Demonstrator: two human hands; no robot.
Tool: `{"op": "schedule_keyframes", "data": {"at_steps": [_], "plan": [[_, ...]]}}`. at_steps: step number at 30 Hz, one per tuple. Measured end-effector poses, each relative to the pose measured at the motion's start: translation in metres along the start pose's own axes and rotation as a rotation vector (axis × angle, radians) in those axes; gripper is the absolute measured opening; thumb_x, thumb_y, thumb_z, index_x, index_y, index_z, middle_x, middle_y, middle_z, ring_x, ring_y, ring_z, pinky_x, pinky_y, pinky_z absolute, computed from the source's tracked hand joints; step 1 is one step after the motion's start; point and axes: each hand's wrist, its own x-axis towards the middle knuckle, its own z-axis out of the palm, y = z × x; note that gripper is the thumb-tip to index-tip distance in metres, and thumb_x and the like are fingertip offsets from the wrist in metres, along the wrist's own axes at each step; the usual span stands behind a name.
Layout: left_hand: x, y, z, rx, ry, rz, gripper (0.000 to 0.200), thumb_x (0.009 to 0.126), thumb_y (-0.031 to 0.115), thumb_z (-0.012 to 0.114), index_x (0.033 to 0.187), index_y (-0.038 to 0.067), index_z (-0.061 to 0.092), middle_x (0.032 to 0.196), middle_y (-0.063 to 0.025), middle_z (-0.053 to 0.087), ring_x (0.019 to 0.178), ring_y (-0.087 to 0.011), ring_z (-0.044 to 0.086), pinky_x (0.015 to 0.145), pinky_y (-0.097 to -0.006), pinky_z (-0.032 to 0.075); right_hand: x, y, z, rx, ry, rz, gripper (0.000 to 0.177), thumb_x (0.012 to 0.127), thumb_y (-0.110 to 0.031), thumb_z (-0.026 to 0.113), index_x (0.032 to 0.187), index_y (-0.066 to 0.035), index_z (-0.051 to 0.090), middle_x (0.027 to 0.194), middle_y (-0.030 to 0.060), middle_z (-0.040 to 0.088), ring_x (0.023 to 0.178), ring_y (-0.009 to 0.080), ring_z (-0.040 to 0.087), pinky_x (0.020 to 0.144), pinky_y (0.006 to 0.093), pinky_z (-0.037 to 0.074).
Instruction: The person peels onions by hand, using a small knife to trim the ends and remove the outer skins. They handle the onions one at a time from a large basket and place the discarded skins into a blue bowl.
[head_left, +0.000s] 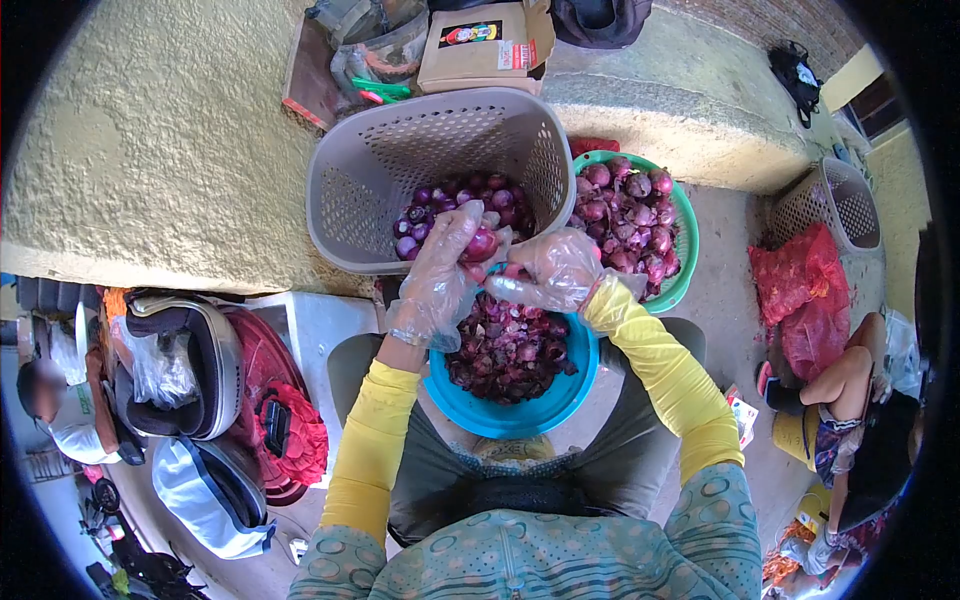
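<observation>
Onion sat just above the blue bowl, with the gloved left hand curled snugly round it. Right hand had its fingers drawn nearly closed, pinching at the skin. Peeling likely went best directly over that bowl, so scraps fell in.

Grey basket ahead (green bowl right)

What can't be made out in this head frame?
Head view:
- right hand: crumpled glove hides the fingers; a tool or grip cannot be told.
- onion in left hand: gloved fingers cover most of it.
- blue bowl: far rim hidden behind both hands.
- cardboard box label: too small to read.
- person at right: cut off by lens edge.
</observation>
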Motion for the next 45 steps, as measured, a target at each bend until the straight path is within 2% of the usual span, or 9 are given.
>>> {"op": "schedule_keyframes", "data": {"at_steps": [4, 9, 14, 19, 22, 30, 37, 39, 45], "plan": [[0.002, 0.0, -0.003, 0.022, 0.031, 0.069, 0.037, 0.106, 0.026, 0.063, 0.137, 0.007, 0.056, 0.131, -0.0126, 0.062, 0.12, -0.0281, 0.064, 0.105, -0.0461, 0.053, -0.001, -0.005, 0.001, -0.117, -0.251, -0.087, 0.046, 0.092, -0.058, 0.069, 0.089, -0.013, 0.075, 0.074, 0.0139, 0.071, 0.072, 0.0359, 0.072, 0.065, 0.0474, 0.056], [-0.005, 0.008, 0.004, -0.011, 0.019, 0.024, 0.037, 0.106, 0.027, 0.063, 0.136, 0.007, 0.058, 0.127, -0.0096, 0.062, 0.118, -0.0248, 0.063, 0.106, -0.0449, 0.052, -0.001, -0.004, -0.004, 0.029, -0.275, -0.128, 0.046, 0.086, -0.057, 0.076, 0.086, -0.011, 0.073, 0.074, 0.014, 0.071, 0.071, 0.0361, 0.072, 0.065, 0.047, 0.056], [-0.004, 0.008, 0.001, 0.058, -0.088, 0.018, 0.032, 0.106, 0.025, 0.063, 0.132, 0.007, 0.062, 0.125, -0.0073, 0.061, 0.117, -0.0184, 0.061, 0.107, -0.0409, 0.051, 0.001, -0.006, -0.004, 0.216, 0.168, 0.147, 0.051, 0.086, -0.06, 0.075, 0.089, -0.009, 0.072, 0.076, 0.0168, 0.071, 0.073, 0.0395, 0.071, 0.069, 0.0496, 0.056], [-0.006, 0.002, 0.006, 0.287, -0.146, 0.139, 0.032, 0.107, 0.023, 0.06, 0.135, 0.008, 0.059, 0.124, -0.0064, 0.061, 0.121, -0.0157, 0.058, 0.104, -0.0371, 0.051, 0.001, 0.005, 0.004, 0.162, 0.183, 0.166, 0.051, 0.09, -0.058, 0.072, 0.087, -0.007, 0.07, 0.076, 0.0172, 0.071, 0.073, 0.0404, 0.071, 0.067, 0.0496, 0.055], [-0.006, 0.007, 0.004, 0.043, -0.157, -0.022, 0.032, 0.107, 0.023, 0.06, 0.136, 0.008, 0.058, 0.125, -0.0061, 0.061, 0.122, -0.0163, 0.058, 0.105, -0.0369, 0.051, 0.002, 0.003, 0.002, 0.166, 0.185, 0.16, 0.051, 0.091, -0.057, 0.071, 0.088, -0.006, 0.07, 0.078, 0.0184, 0.071, 0.074, 0.041, 0.071, 0.067, 0.0496, 0.055], [-0.008, 0.007, 0.006, 0.134, -0.173, 0.018, 0.033, 0.108, 0.024, 0.058, 0.137, 0.008, 0.058, 0.133, -0.007, 0.059, 0.127, -0.0167, 0.056, 0.107, -0.0376, 0.05, 0.002, 0.006, 0.006, 0.21, 0.16, 0.129, 0.045, 0.095, -0.048, 0.071, 0.091, -0.004, 0.073, 0.07, 0.0148, 0.07, 0.065, 0.0343, 0.071, 0.062, 0.0435, 0.054], [-0.009, 0.009, 0.009, 0.112, -0.183, 0.008, 0.036, 0.109, 0.027, 0.056, 0.14, 0.008, 0.056, 0.135, -0.0067, 0.06, 0.127, -0.0174, 0.055, 0.109, -0.0372, 0.048, 0.002, 0.005, 0.006, 0.291, 0.093, 0.207, 0.042, 0.098, -0.049, 0.065, 0.095, -0.008, 0.076, 0.073, 0.0173, 0.07, 0.071, 0.0398, 0.07, 0.066, 0.0474, 0.054], [-0.008, 0.007, 0.009, 0.1, -0.188, 0.012, 0.037, 0.109, 0.028, 0.057, 0.14, 0.008, 0.056, 0.134, -0.0064, 0.06, 0.126, -0.0176, 0.056, 0.109, -0.0374, 0.048, 0.002, 0.006, 0.008, 0.354, 0.094, 0.184, 0.043, 0.099, -0.045, 0.066, 0.09, -0.005, 0.075, 0.063, 0.0148, 0.063, 0.055, 0.0251, 0.064, 0.057, 0.0407, 0.049], [-0.008, 0.006, 0.009, 0.109, -0.146, -0.001, 0.038, 0.109, 0.027, 0.058, 0.141, 0.007, 0.055, 0.133, -0.0066, 0.061, 0.123, -0.0185, 0.057, 0.11, -0.0396, 0.047, 0.001, 0.006, 0.005, 0.336, 0.02, 0.18, 0.044, 0.098, -0.046, 0.066, 0.085, -0.005, 0.074, 0.063, 0.0142, 0.063, 0.057, 0.0281, 0.067, 0.057, 0.0419, 0.051]]}}
